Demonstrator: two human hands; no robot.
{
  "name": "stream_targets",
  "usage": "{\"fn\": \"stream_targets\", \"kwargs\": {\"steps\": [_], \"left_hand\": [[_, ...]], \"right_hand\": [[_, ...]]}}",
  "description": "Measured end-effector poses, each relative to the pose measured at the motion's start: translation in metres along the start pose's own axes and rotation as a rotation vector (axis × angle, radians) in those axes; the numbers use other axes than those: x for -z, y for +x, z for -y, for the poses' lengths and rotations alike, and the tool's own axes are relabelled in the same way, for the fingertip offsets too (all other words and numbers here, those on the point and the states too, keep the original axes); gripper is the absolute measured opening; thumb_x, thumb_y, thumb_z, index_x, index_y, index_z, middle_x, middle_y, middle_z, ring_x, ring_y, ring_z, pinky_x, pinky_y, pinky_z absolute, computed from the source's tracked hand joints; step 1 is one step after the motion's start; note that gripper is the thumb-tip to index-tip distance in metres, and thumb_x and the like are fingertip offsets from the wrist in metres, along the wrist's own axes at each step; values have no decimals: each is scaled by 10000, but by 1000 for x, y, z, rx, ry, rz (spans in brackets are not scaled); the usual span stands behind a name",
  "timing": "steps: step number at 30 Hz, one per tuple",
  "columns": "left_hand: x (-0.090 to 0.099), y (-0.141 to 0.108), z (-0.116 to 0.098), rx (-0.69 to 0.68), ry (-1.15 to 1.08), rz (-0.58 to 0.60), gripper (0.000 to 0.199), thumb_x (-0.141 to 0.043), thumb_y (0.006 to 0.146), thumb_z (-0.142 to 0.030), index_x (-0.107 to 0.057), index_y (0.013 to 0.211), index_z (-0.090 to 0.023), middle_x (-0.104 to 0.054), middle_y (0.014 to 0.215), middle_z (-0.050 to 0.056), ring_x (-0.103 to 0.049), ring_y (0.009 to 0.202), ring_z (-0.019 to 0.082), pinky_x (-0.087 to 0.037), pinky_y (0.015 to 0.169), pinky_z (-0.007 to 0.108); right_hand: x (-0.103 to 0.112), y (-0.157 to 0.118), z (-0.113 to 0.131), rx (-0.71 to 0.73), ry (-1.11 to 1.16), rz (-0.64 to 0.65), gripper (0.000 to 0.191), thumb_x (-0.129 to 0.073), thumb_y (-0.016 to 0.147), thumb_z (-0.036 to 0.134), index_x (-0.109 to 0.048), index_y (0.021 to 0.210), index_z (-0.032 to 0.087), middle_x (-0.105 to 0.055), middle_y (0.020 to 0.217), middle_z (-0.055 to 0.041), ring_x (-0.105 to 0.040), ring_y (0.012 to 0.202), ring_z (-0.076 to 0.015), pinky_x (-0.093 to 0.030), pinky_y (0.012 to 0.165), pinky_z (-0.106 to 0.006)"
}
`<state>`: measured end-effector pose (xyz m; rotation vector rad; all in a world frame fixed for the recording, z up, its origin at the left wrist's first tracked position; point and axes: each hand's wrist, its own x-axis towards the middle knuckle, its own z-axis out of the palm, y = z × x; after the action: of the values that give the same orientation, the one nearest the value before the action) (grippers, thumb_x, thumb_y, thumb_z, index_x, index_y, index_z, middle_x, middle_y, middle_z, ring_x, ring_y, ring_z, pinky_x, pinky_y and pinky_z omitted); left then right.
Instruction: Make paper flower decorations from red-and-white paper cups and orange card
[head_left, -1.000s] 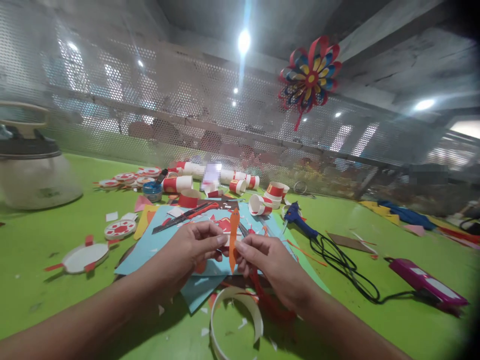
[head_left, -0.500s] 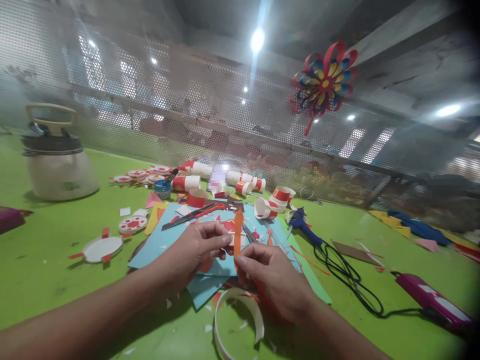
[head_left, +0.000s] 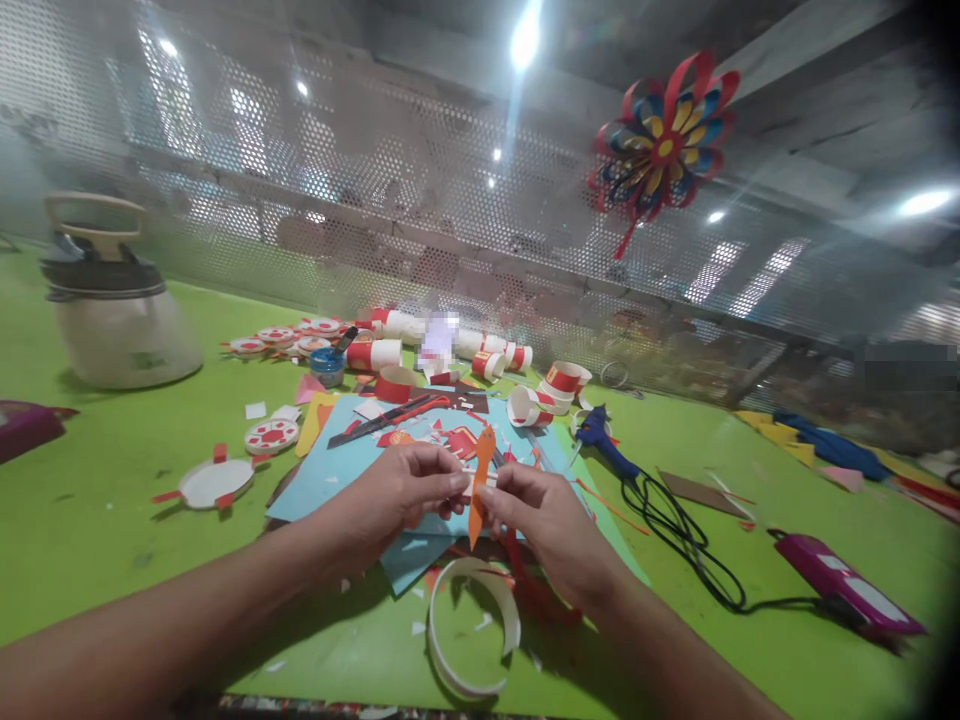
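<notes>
Between my two hands an orange paper cutout (head_left: pixel 478 513) stands upright, long and narrow with a rounded top and a pointed lower end. A small white paper piece (head_left: pixel 468 484) lies across behind it, partly hidden by fingers. My left hand (head_left: pixel 416 490) pinches the white piece at its left side. The thumb of my right hand (head_left: pixel 544 515) presses on the cutout's right edge, fingers curled behind. Under both hands are light blue paper sheets (head_left: pixel 315 480) scattered with red and white scraps. Red scissor-like handles (head_left: pixel 536 590) show below my right hand.
A curled white paper ring (head_left: pixel 437 640) lies in front. To the right are a blue glue gun (head_left: pixel 607 450), its black cord and a purple box (head_left: pixel 847 580). Cut paper cups (head_left: pixel 529 406), a utility knife (head_left: pixel 382 418), a white disc (head_left: pixel 214 485) and a kettle-like pot (head_left: pixel 124 335) stand around.
My right hand has shifted up along the orange cutout, whose pointed lower end now shows. The cutout leans slightly right, and the camera view has tilted a little.
</notes>
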<state>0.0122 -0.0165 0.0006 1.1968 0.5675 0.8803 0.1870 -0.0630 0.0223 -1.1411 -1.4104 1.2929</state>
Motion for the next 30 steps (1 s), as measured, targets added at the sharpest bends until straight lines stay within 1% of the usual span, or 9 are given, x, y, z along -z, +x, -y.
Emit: {"fn": "stream_targets", "kwargs": {"steps": [4, 8, 10, 13, 16, 21, 24, 27, 30], "left_hand": [[-1, -1, 0, 12, 7, 27, 147, -714, 729, -248, -621, 687, -143, -554, 656, -16, -493, 611, 102, -367, 602, 247], [-3, -2, 1, 59, -3, 60, 163, -727, 715, -267, -619, 767, -157, -561, 693, -23, -518, 652, 113, -392, 615, 251], [-5, -3, 0, 96, -6, 80, 198, -750, 688, -272, -606, 762, -159, -560, 661, -33, -514, 621, 109, -392, 598, 247], [-8, -4, -1, 129, 48, 76, 233, -757, 678, -308, -587, 688, -150, -562, 589, -37, -495, 566, 98, -374, 573, 237], [-10, -5, -4, 124, 78, 62, 248, -742, 692, -345, -595, 673, -146, -578, 575, -31, -501, 562, 98, -375, 578, 235], [-11, -6, -5, 114, 76, 83, 255, -749, 686, -340, -592, 648, -143, -590, 570, -24, -518, 557, 102, -392, 586, 238], [-10, -5, -4, 110, 53, 99, 253, -750, 688, -340, -598, 664, -139, -604, 586, -18, -530, 555, 100, -400, 580, 234], [-8, -3, 0, 103, 60, 98, 248, -754, 691, -329, -598, 667, -138, -598, 577, -25, -528, 544, 93, -402, 571, 225], [-6, -1, 4, 84, 58, 123, 230, -737, 714, -324, -602, 674, -142, -606, 578, -28, -535, 541, 92, -408, 570, 225]], "right_hand": [[1, 1, -3, -39, 39, 19, 297, -736, 725, 392, -585, 685, 140, -554, 584, 30, -479, 544, -82, -382, 560, -236], [1, 2, -4, -72, 84, 5, 322, -756, 696, 403, -575, 680, 138, -561, 584, 27, -487, 534, -82, -388, 554, -237], [1, 2, -4, -85, 108, 2, 332, -767, 677, 411, -573, 690, 142, -566, 590, 26, -504, 534, -89, -399, 558, -245], [2, 2, -5, -95, 117, 14, 326, -755, 689, 417, -570, 697, 149, -568, 592, 24, -532, 542, -107, -415, 571, -264], [3, 1, -5, -73, 95, 29, 298, -728, 725, 406, -587, 706, 145, -566, 608, 22, -529, 563, -108, -419, 587, -265], [3, 2, -2, 6, 37, -2, 248, -718, 746, 358, -605, 713, 140, -562, 627, 25, -498, 587, -93, -402, 599, -244], [2, 2, -1, -4, 30, 2, 242, -718, 742, 346, -600, 688, 142, -554, 605, 28, -488, 576, -92, -394, 585, -239], [2, 2, -2, -16, 49, 16, 242, -720, 734, 351, -606, 696, 141, -560, 608, 22, -497, 576, -100, -398, 586, -247], [2, 1, -1, -14, 42, 9, 258, -731, 716, 369, -614, 699, 140, -565, 607, 22, -497, 572, -99, -401, 593, -251]]}}
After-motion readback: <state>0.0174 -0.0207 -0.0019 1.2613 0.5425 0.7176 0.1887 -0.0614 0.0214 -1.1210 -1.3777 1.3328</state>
